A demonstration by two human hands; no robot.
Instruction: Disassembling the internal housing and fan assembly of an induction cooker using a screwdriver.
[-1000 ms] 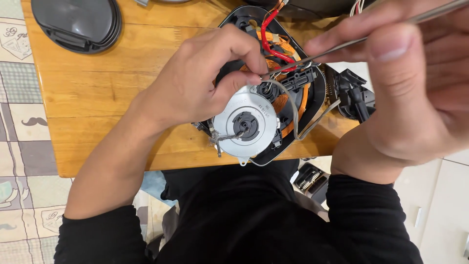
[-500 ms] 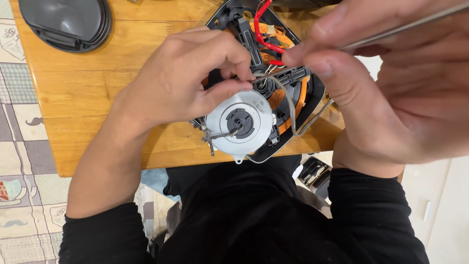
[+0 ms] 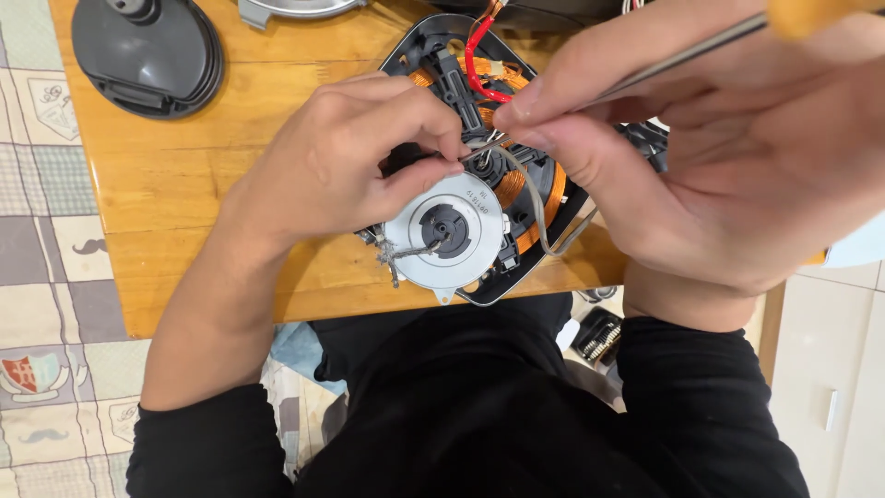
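Left hand [image 3: 355,161] pinching grey wire [image 3: 530,207], right hand [image 3: 737,157] closed on screwdriver [image 3: 682,55] — over opened appliance [image 3: 442,55]

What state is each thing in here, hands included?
Appliance base: opened, copper coil exposed.
Round silver fan unit: resting on the base.
Left hand: pinching a grey wire.
Right hand: gripping a screwdriver.
Dark lid: set aside on table.

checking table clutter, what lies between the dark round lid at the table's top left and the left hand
In the head view, only bare wooden tabletop separates the dark grey round plastic lid from the left hand.
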